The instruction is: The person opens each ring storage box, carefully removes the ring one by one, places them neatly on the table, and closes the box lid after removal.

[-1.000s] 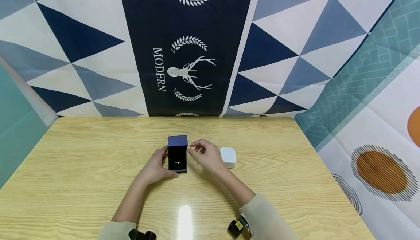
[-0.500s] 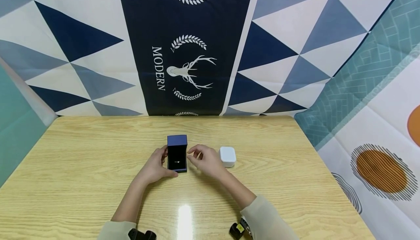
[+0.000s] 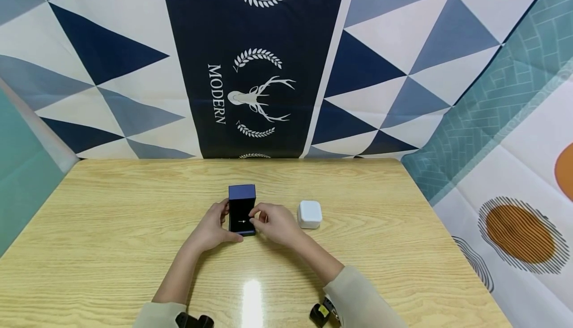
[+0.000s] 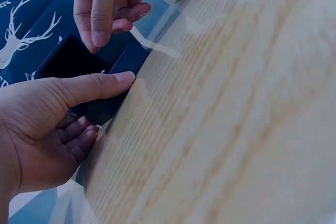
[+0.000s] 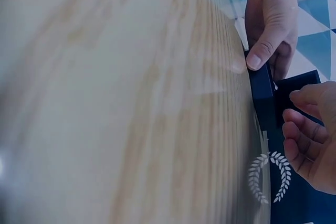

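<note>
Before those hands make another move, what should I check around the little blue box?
1. Blue box open: ok, its lid stands up.
2. Box steadied: ok, the left grip holds it, thumb at the front edge.
3. Small shiny piece in place: ok, it shows inside the box.
4. Right grip touching that piece: cannot tell, the fingertips are close beside it.
5. White box out of the way: ok, it sits apart, to the right of the blue box.
</note>
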Demonstrator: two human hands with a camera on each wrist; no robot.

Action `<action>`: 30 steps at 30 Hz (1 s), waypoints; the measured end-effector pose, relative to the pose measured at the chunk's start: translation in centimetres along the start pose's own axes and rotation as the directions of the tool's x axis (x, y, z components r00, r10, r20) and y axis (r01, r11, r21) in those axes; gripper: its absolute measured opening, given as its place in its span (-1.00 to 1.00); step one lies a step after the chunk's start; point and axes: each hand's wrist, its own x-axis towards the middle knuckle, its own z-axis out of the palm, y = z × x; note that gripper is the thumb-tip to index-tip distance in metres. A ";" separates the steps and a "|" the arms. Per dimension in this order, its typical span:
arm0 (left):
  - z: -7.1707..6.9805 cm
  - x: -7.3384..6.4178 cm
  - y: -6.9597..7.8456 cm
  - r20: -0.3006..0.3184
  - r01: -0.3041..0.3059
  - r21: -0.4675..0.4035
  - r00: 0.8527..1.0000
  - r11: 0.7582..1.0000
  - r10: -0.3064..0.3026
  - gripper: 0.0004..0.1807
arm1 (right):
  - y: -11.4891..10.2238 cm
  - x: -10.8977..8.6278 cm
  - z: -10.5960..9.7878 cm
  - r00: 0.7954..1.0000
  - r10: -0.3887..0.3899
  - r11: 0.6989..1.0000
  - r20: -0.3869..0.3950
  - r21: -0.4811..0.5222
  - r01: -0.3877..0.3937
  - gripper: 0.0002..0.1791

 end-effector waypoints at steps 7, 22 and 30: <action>0.0 -0.1 0.0 -0.002 0.004 0.003 1.000 1.000 -0.004 0.17 | -0.3 0.2 0.2 0.999 -0.023 0.998 0.028 -0.050 0.024 -0.85; -0.1 -0.1 0.0 -0.001 0.011 -0.013 1.000 1.000 -0.011 0.16 | -0.5 0.8 0.7 0.996 -0.045 0.986 0.072 -0.155 0.056 -0.88; 0.0 -0.1 0.0 -0.001 0.004 -0.023 1.000 1.000 -0.004 0.16 | -0.7 1.0 0.8 0.997 -0.018 0.986 0.073 -0.166 0.030 -0.87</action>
